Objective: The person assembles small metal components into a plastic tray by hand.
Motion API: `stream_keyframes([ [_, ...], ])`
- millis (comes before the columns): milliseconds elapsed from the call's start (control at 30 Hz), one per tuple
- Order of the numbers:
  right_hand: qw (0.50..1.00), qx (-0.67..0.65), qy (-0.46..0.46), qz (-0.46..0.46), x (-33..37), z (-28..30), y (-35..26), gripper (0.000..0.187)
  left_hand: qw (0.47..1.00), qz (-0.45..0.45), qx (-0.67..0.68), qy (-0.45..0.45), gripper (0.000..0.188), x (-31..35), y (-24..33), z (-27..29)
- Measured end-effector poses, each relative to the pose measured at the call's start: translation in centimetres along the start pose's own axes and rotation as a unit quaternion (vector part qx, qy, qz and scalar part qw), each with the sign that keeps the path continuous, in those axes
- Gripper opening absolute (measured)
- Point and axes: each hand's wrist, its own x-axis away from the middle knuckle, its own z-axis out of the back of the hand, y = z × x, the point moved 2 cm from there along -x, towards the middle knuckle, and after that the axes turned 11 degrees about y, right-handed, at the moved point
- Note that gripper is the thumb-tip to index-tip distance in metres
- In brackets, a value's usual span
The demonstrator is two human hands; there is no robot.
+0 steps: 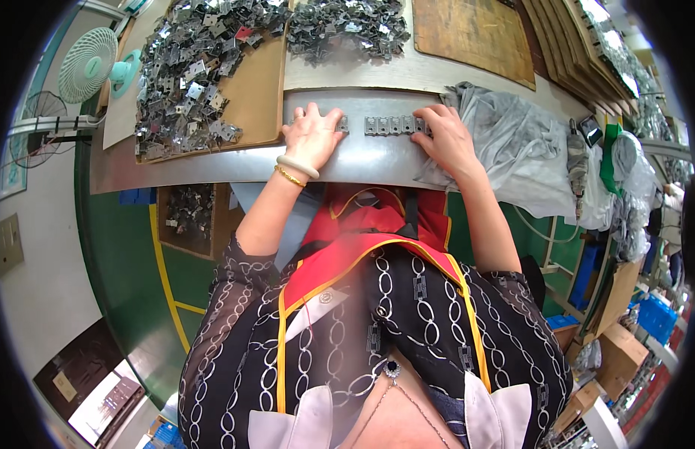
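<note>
A short row of small grey metal parts (388, 126) lies side by side on the bare metal strip of the bench (362, 161). At the row's right end, my right hand (447, 141) is closed, thumb and forefinger on either side of the last part. To the left, across a small gap, a single metal part (343, 125) sits between the thumb and forefinger of my left hand (312, 136). The other fingers of that hand are spread over the metal surface. Both palms face down, and the fingers partly cover the parts they touch.
A cardboard tray (261, 105) heaped with metal parts stands left; another loose pile (347, 30) lies behind. Farther back is a wooden board (474, 39). Crumpled plastic sheeting (504, 150) covers the right side, near a hanging tool (577, 161). A green fan (89, 66) stands far left.
</note>
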Motion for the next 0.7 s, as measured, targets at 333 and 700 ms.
stream_keyframes([
  [333, 1.000, -0.007, 0.023, -0.019, 0.2, -0.8, -2.8, 0.061, 1.000, 0.005, 0.000, -0.002, 0.034, 0.2, 0.0, -0.2],
  [700, 0.999, 0.026, 0.021, -0.030, -0.1, -2.0, -2.3, 0.042, 0.998, 0.018, 0.043, 0.031, 0.036, -1.4, -0.2, 0.8],
])
